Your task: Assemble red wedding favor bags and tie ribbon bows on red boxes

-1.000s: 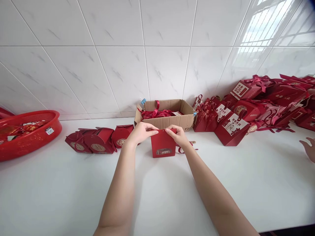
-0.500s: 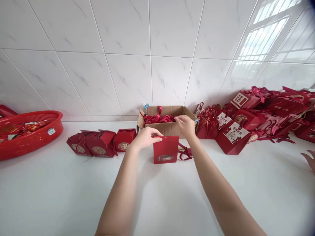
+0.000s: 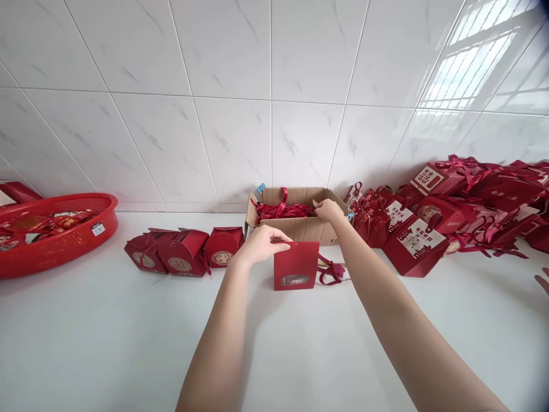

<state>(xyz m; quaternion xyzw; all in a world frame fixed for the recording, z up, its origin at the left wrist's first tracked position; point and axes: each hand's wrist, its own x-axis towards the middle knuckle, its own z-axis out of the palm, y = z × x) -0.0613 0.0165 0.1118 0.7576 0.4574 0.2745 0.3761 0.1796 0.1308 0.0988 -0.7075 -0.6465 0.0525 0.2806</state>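
A small red gift box (image 3: 296,266) with a clear oval window low on its front stands upright on the white counter. My left hand (image 3: 262,245) pinches its top edge at the left corner, thumb in front. My right hand (image 3: 329,212) dips over the right end of an open cardboard box (image 3: 306,230), its visible fingers apart beside a heap of dark red ribbons (image 3: 285,210). Its lower fingertips are partly hidden among the ribbons. A loose length of red ribbon (image 3: 332,273) lies on the counter just right of the gift box.
Several closed red boxes with gold emblems (image 3: 182,260) stand to the left. Farther left sits a red plastic basket (image 3: 105,209) of small packets. Many red boxes (image 3: 414,243) are piled along the right, and another person's fingers (image 3: 544,280) show at the right edge.
My right hand has moved down into the right end of the cardboard box, and its fingers have parted. My left hand stays on the gift box. The view has shifted slightly left.
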